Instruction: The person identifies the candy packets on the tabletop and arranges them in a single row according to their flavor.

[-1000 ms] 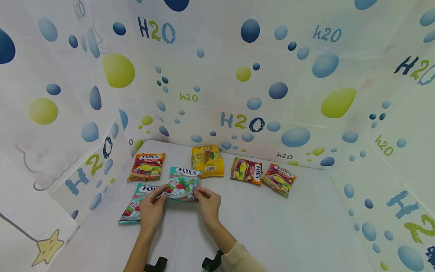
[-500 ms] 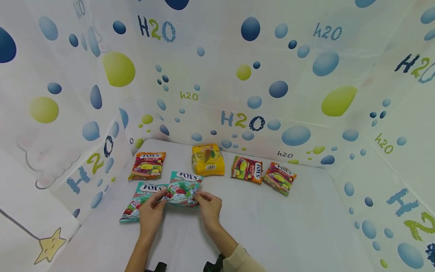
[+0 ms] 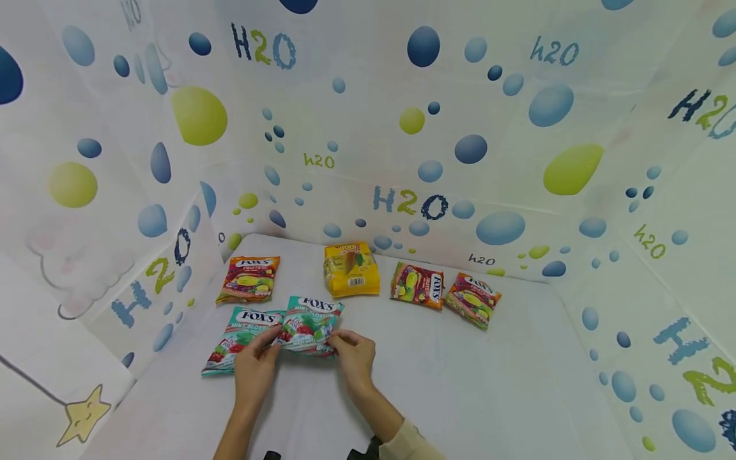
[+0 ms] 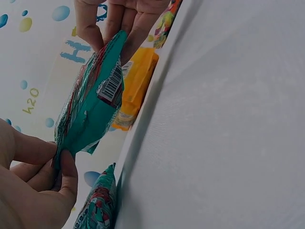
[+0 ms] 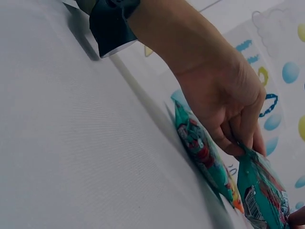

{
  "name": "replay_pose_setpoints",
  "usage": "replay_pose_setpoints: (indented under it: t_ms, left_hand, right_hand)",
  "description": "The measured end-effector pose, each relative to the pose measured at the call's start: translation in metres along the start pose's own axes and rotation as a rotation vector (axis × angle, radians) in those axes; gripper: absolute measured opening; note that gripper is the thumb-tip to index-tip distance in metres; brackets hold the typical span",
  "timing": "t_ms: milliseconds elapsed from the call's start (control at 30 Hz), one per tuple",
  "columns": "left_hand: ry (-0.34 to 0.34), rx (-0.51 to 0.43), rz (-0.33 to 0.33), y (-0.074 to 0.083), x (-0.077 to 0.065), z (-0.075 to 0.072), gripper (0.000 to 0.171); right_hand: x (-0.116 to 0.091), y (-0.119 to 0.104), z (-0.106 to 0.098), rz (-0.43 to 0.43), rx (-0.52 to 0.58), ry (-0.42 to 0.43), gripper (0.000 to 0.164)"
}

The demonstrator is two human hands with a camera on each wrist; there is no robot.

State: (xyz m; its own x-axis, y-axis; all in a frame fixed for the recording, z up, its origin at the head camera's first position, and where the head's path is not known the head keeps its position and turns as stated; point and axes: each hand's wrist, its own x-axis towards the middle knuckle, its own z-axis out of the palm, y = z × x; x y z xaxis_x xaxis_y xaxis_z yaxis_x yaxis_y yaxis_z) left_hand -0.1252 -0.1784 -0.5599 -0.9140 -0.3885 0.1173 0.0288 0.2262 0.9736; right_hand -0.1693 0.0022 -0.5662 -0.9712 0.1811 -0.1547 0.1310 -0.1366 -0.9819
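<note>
My left hand and right hand hold a teal Fox's mint candy bag between them, pinching opposite sides. In the left wrist view the bag is raised off the table, its barcode side showing. There, the thumb and fingers of my left hand squeeze one edge, while my right hand pinches the far end. A second teal mint candy bag lies just left, partly hidden behind my left hand. The right wrist view shows it as well, beneath my left hand.
A red-orange Fox's fruit candy bag lies at the back left. Behind the held bag is a yellow bag, upside down. Two more fruit candy bags lie right of it. Patterned cloth walls enclose the white table.
Both hands have drawn the held mint bag slightly toward me, away from the yellow bag. More of the second mint bag's front now shows. The grip looks the same.
</note>
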Motion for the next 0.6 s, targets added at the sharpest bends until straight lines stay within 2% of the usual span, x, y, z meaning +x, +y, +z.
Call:
replay_pose_setpoints:
  t_ms: [600]
  left_hand:
    - [0.043, 0.015, 0.013, -0.011, -0.007, 0.000, 0.032]
  right_hand:
    - [-0.007, 0.014, -0.003, -0.011, -0.052, -0.006, 0.008]
